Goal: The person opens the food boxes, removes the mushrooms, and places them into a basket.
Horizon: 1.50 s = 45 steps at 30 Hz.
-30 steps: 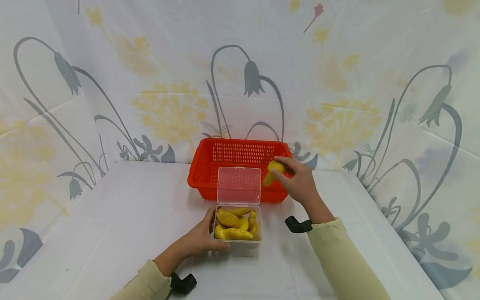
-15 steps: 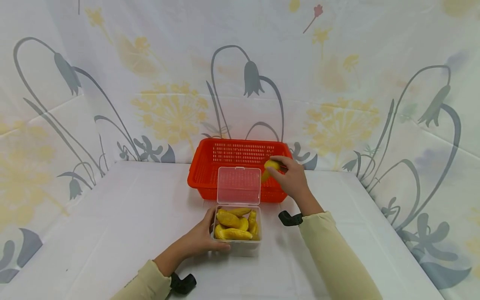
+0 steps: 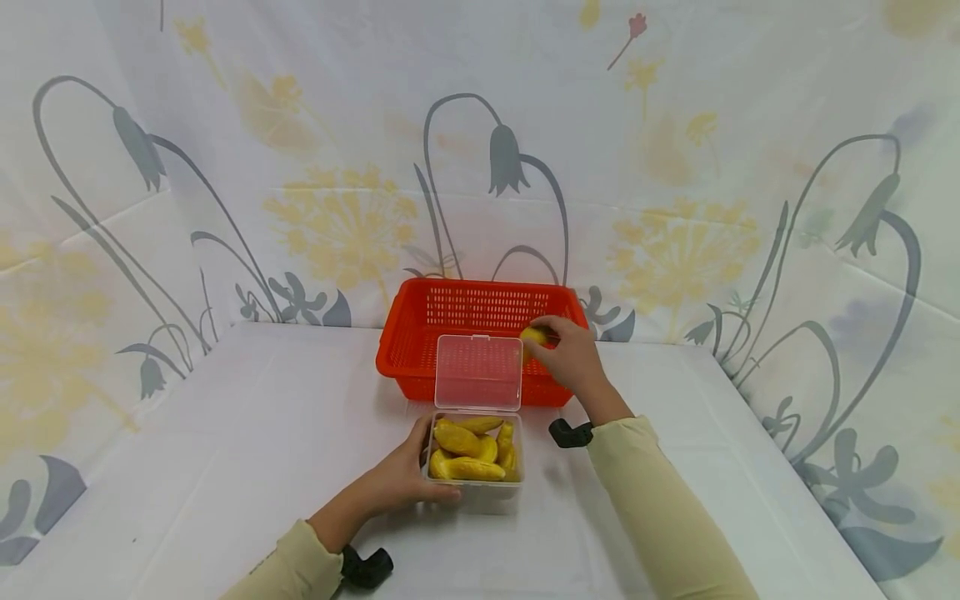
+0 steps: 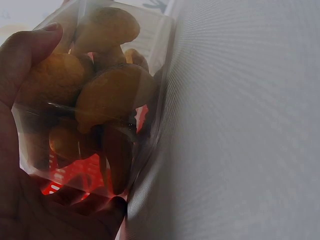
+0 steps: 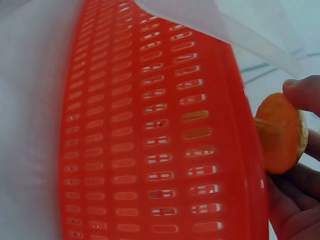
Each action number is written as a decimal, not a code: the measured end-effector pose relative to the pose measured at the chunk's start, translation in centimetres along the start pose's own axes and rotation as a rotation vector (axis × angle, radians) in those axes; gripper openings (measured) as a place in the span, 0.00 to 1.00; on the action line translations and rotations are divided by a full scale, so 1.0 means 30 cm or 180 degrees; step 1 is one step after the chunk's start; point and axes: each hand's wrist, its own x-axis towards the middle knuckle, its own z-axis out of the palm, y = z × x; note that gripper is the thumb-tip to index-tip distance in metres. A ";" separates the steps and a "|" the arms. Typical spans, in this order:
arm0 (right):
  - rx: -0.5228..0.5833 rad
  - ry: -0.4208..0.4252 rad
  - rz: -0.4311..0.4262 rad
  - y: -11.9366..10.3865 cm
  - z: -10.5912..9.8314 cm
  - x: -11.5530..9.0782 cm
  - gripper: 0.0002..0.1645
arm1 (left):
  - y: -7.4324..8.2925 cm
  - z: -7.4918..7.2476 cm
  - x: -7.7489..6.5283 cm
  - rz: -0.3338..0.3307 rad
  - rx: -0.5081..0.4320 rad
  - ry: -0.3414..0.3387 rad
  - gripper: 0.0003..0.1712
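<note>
We are watching the right hand (image 3: 573, 357) shifting left over the red basket (image 3: 487, 305), bringing the yellow piece (image 3: 534, 335) closer to the clear lid (image 3: 477, 373); less of the piece's lower end is showing than a second ago, and the black wrist mount (image 3: 570, 434) and sleeve (image 3: 663, 508) are following leftward.

Bench (image 3: 247, 408): white surface. Standing directly on it: one red perforated basket (image 3: 411, 380), upright, near the far edge; one clear box (image 3: 483, 492), lid (image 3: 478, 372) raised, just in front of the basket. Contact between box and basket cannot be determined.
</note>
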 end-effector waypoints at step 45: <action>-0.0613 -0.0563 -0.0106 -0.039 -0.020 -0.010 0.24 | 0.001 -0.003 0.002 -0.0028 0.0020 -0.0009 0.66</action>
